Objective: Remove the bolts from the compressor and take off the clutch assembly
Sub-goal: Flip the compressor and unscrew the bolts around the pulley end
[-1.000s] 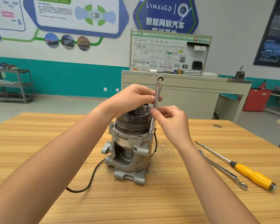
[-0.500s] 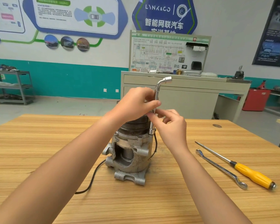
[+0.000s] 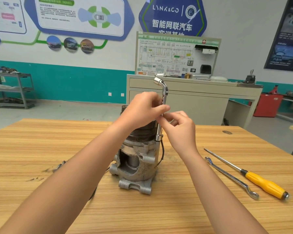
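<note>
A grey metal compressor stands upright in the middle of the wooden table, with the dark grooved clutch pulley on top. A chrome L-shaped socket wrench stands vertically, its lower socket set on a bolt at the compressor's upper right flange. My left hand grips the wrench shaft from the left and hides most of the clutch top. My right hand pinches the shaft just below, from the right. The wrench's bent top end points left.
A combination wrench and a yellow-handled screwdriver lie on the table to the right. A black cable hangs from the compressor. A small metal part lies left of my left forearm. Beyond the table stand a cabinet and a shelf rack.
The wrench has turned about its upright shaft between my fingers; its bent top end, which pointed right half a second ago, now points left. The view has shifted slightly.
</note>
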The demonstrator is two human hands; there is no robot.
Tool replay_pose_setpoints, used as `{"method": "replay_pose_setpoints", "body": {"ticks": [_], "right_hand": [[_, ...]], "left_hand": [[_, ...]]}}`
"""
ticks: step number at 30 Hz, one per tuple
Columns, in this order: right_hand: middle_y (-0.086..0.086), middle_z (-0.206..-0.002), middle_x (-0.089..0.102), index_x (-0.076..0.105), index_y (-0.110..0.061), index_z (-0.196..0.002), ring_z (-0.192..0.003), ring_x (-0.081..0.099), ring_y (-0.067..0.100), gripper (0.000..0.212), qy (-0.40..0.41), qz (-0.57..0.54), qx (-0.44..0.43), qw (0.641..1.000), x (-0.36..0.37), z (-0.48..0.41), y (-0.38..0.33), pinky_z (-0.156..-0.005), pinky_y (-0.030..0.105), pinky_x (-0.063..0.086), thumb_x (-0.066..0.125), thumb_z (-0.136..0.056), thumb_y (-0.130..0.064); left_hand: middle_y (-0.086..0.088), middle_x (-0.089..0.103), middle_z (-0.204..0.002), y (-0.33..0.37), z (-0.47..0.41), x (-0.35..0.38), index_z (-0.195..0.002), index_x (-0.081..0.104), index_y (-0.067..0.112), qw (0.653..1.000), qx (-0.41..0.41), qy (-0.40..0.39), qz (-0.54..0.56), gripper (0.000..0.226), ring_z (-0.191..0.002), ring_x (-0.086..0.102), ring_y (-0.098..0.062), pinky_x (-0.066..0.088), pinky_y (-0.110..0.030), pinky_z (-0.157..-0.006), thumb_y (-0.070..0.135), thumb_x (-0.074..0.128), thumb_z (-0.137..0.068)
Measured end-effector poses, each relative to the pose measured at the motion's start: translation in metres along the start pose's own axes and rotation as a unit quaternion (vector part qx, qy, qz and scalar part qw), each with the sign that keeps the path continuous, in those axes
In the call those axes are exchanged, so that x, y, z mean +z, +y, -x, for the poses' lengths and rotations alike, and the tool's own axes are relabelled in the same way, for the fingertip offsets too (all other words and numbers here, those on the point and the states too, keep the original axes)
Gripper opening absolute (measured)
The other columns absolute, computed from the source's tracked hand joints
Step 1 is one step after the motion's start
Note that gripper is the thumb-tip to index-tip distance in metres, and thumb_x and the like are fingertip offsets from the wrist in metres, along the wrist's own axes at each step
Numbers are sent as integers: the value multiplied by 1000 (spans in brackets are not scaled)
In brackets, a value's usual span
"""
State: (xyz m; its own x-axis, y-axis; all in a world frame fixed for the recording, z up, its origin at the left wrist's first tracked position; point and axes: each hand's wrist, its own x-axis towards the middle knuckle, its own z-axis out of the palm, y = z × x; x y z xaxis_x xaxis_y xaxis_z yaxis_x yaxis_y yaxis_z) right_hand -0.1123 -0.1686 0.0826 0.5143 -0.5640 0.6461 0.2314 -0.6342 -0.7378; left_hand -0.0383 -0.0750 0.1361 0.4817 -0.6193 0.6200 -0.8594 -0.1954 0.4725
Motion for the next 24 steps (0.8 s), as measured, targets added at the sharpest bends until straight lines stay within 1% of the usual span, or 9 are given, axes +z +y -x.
{"method": "replay_pose_setpoints", "body": {"ticks": [2,4,7,10,12,14,18,21,24], "right_hand": [[-8,-77,50,73,-15,-86,-55,46,-4,9,-40,-27,16,999,-1,-2,-1,-57,6,36,69,-82,-22],[-5,-82,52,72,-17,-92,-61,50,-7,10,-83,-64,36,994,-4,-4,-1,-58,4,38,67,-84,-20],[-4,-90,57,71,-18,-94,-68,53,-5,14,-100,-68,50,991,-6,-5,0,-60,2,39,65,-85,-26],[-6,-81,54,66,-27,-75,-62,49,-2,7,-45,-8,3,999,-3,-2,-1,-56,6,38,69,-80,-30],[-7,-77,53,62,-30,-67,-62,49,-4,15,-42,-11,-10,999,-2,-1,-1,-56,6,37,70,-80,-27],[-9,-80,53,64,-34,-68,-64,50,-8,18,-63,-39,-4,997,-4,-2,-3,-57,4,38,69,-81,-24],[-6,-94,54,65,-40,-76,-77,51,-4,17,-136,-56,9,989,-10,-5,-6,-64,6,39,64,-85,-24],[-2,-100,57,67,-36,-79,-85,52,0,9,-134,-40,25,990,-12,-4,-6,-63,2,36,62,-86,-31],[-7,-94,60,66,-31,-82,-85,55,3,8,-62,-14,29,998,-12,-1,-3,-61,2,36,68,-79,-38]], "left_hand": [[1,66,-86,-1,2,-7,-97,67,11,998,-7,-56,31,20,-78,59,-9,44,-23,-65,25,54,-94],[8,67,-88,-1,4,-13,-100,68,16,993,-13,-87,74,18,-74,59,4,44,-10,-64,19,51,-95],[6,68,-77,-2,4,-11,-82,71,19,996,-20,-45,80,14,-62,55,7,43,-11,-61,23,60,-90],[11,60,-62,1,5,-1,-60,58,25,998,-26,11,50,26,-54,49,4,36,-7,-50,31,68,-84],[14,55,-62,2,6,2,-58,52,29,999,-14,30,43,30,-59,49,4,34,-3,-53,33,69,-82],[16,59,-71,1,6,0,-66,58,29,999,-1,-2,43,21,-72,53,1,35,-4,-65,34,65,-85],[8,66,-101,0,7,-2,-97,65,30,997,-8,-66,36,16,-99,59,-13,45,-32,-89,23,50,-92],[4,68,-104,-1,9,-5,-105,70,20,996,6,-81,49,22,-97,59,-8,45,-16,-82,20,52,-93],[10,67,-95,-2,9,-5,-100,72,19,997,-5,-50,54,17,-90,57,-5,41,-7,-69,25,59,-91]]}}
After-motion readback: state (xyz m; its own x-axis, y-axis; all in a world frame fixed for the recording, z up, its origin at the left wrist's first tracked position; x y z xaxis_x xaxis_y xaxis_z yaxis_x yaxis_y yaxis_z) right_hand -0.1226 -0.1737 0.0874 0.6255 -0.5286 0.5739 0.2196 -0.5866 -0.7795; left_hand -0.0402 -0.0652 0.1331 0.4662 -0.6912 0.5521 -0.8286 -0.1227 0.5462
